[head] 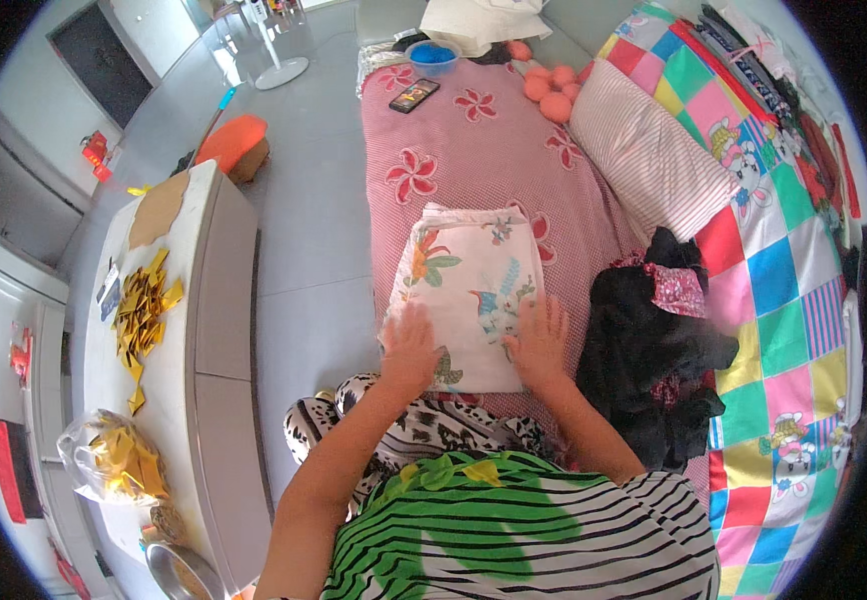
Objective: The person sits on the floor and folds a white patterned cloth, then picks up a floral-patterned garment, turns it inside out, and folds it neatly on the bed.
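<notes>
A folded white cloth with a printed bird and flowers (463,300) lies on a pink flowered bed cover (448,150) before me. Flat on its left edge rests my left hand (409,346), fingers apart and slightly blurred. My right hand (540,343) presses on the cloth's right side, also spread and somewhat blurred. Neither hand grips anything. Beside my right hand lies a heap of black clothing (621,345) with a pink patterned part. Farther up the cover is a smartphone (415,96) with its screen lit.
To the right are a striped pillow (643,142) and a colourful checked quilt (771,262). A blue bowl (432,56) and orange balls (553,90) lie at the far end. On the left, a white cabinet (186,337) bears folded gold paper (141,307) and a plastic bag (115,457).
</notes>
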{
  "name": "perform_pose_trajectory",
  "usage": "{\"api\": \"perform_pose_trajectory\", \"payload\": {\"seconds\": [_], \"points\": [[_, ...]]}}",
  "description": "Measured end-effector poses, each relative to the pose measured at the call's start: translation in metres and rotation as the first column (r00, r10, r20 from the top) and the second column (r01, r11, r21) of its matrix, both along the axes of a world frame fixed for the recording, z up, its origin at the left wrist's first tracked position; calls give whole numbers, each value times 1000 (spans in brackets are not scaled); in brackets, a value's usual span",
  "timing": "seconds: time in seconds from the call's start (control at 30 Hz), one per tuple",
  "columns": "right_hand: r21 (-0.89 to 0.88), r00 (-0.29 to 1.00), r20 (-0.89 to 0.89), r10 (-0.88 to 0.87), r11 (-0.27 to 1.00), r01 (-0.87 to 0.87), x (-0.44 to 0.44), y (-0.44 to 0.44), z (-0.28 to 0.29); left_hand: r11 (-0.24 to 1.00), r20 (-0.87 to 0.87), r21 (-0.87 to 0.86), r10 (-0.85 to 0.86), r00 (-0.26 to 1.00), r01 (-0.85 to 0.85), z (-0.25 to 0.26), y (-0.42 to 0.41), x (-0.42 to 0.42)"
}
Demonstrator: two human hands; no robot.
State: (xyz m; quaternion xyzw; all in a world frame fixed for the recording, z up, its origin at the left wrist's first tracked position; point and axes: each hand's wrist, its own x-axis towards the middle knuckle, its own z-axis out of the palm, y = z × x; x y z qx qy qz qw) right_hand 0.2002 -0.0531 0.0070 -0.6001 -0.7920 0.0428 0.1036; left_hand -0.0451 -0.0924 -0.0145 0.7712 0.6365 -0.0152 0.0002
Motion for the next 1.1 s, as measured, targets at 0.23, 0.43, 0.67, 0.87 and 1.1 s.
{"api": "perform_pose_trajectory", "payload": {"seconds": [0.23, 0.43, 0.67, 0.87, 1.1], "points": [[139, 938, -20, 347, 930, -341, -87, 80, 5, 980, 210, -191, -9, 978, 50, 22, 15, 38], [119, 906, 40, 422, 898, -424, -132, 153, -7, 937, 201, -347, 29, 979, 44, 11, 17, 35], [235, 902, -82, 423, 888, -395, -141, 167, -15, 885, 188, -465, 104, 977, -5, 10, 21, 36], [422, 916, -187, 354, 871, -251, -147, 190, -15, 861, 192, -508, 117, 974, -3, 17, 24, 35], [248, 919, -133, 371, 910, -332, -164, 236, -1, 844, 239, -536, 155, 959, -2, 9, 26, 35]]}}
